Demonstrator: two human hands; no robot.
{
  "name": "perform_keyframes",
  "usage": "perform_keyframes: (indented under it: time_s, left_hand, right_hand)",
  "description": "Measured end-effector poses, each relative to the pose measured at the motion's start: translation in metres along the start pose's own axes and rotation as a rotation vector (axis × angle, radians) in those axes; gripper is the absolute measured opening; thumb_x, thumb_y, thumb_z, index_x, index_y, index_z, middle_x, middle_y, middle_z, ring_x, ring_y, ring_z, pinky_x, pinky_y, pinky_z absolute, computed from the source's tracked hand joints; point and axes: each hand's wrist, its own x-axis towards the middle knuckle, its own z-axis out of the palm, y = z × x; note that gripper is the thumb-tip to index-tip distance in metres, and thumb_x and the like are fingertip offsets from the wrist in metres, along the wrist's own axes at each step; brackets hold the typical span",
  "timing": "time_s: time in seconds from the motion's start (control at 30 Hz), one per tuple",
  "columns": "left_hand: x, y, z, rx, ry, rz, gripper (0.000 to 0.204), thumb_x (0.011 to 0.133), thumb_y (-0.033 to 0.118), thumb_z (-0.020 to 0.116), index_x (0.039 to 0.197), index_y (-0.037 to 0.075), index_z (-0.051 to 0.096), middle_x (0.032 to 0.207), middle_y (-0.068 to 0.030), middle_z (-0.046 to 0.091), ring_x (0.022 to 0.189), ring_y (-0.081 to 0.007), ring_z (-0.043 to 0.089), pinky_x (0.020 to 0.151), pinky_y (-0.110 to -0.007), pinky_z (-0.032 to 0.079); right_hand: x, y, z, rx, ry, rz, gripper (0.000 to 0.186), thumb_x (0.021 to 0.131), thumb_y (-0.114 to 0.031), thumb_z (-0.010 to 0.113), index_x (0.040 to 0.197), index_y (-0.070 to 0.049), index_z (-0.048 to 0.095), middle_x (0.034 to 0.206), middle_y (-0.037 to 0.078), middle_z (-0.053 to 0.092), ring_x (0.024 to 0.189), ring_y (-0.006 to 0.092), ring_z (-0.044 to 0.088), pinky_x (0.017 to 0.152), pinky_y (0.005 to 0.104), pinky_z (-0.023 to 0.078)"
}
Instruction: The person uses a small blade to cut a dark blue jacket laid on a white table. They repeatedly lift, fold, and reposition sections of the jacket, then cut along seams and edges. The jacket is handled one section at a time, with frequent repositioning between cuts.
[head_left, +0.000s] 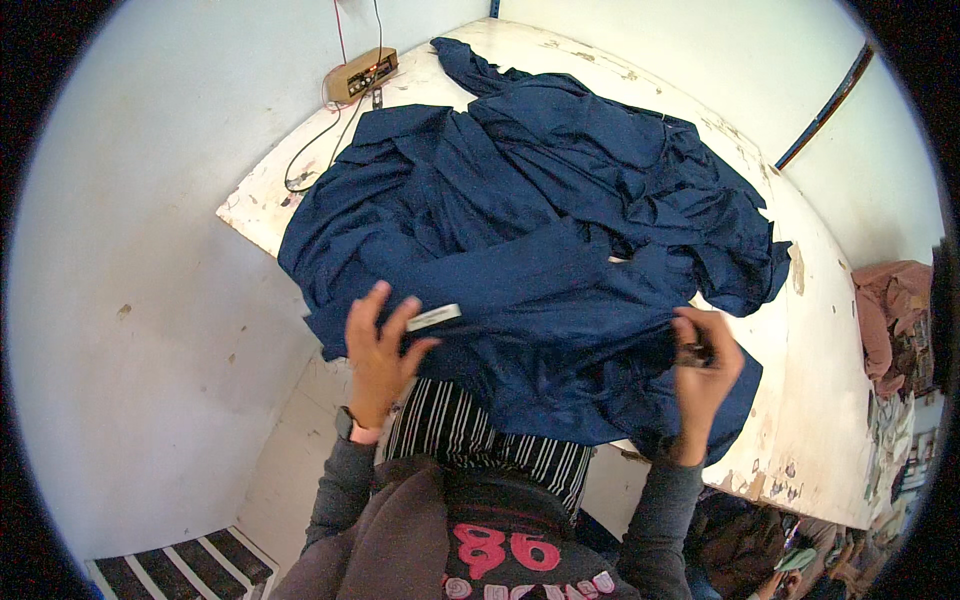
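Blue cloth: the dark navy cloth (pixel 520 210) lies rumpled and spread across the pale, chipped surface (pixel 820 400), its near part hanging over the edge toward the person.
Left hand: the left hand (pixel 376 362) is at the blue cloth's near left part, its fingers (pixel 370 308) spread well apart and slightly bent, with the cloth beneath them; no hold shows, though whether the tips press on the fabric I cannot tell.
White label: 1 small white label (pixel 433 318) lies on the blue cloth, just beside the left fingertips.
Right hand: the right hand (pixel 712 375) is at the blue cloth's near right part, its fingers curled toward the thumb; the fabric lies right by the tips, but whether they pinch it I cannot tell.
Dark thing: a small dark thing (pixel 697 352) shows within the curl of the right fingers, too blurred to name.
Striped garment: black with white stripes, the striped garment (pixel 425 425) shows just below the blue cloth's near edge.
Tan box: the tan box (pixel 362 75) with thin wires stands beyond the blue cloth's far left part.
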Motion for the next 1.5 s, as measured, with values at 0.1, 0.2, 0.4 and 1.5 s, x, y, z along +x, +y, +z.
perform_keyframes:
  time_s: [0.1, 0.2, 0.4, 1.5]
  left_hand:
    - [-0.01, -0.044, -0.003, 0.062, -0.014, -0.118, 0.041, 0.081, 0.021, 0.083, 0.119, 0.013, 0.07, 0.13, -0.0095, 0.061, 0.119, -0.0323, 0.057, 0.101, -0.046, 0.044]
    - [-0.016, -0.065, -0.013, 0.09, -0.019, -0.124, 0.035, 0.083, 0.02, 0.081, 0.116, 0.013, 0.07, 0.127, -0.0088, 0.062, 0.117, -0.0316, 0.058, 0.098, -0.044, 0.045]
    - [-0.015, -0.076, -0.015, 0.138, 0.023, -0.159, 0.024, 0.088, 0.014, 0.077, 0.111, 0.012, 0.07, 0.121, -0.0075, 0.065, 0.109, -0.0286, 0.061, 0.093, -0.041, 0.046]
    - [0.187, -0.008, 0.036, -0.518, -0.514, 0.098, 0.037, 0.097, 0.02, 0.066, 0.131, 0.005, 0.061, 0.12, -0.0151, 0.069, 0.107, -0.0286, 0.067, 0.097, -0.039, 0.05]
  right_hand:
    - [0.011, 0.0, -0.03, -0.077, 0.108, 0.0, 0.006, 0.09, 0.0, 0.072, 0.095, -0.001, 0.07, 0.083, 0.005, 0.068, 0.071, 0.0088, 0.057, 0.065, 0.0218, 0.041]
    - [0.015, 0.007, -0.044, -0.131, 0.183, -0.029, 0.005, 0.092, 0.0, 0.07, 0.097, -0.001, 0.07, 0.083, 0.0, 0.066, 0.064, 0.004, 0.045, 0.057, 0.0205, 0.031]
    - [0.013, 0.027, -0.067, -0.184, 0.277, -0.004, 0.005, 0.094, 0.0, 0.069, 0.098, -0.001, 0.072, 0.083, -0.002, 0.066, 0.061, 0.0032, 0.038, 0.055, 0.0206, 0.029]
    - [0.125, 0.082, -0.099, -0.652, 0.266, -0.068, 0.019, 0.089, -0.014, 0.07, 0.108, -0.018, 0.069, 0.098, 0.0, 0.073, 0.089, 0.0252, 0.072, 0.073, 0.0349, 0.053]
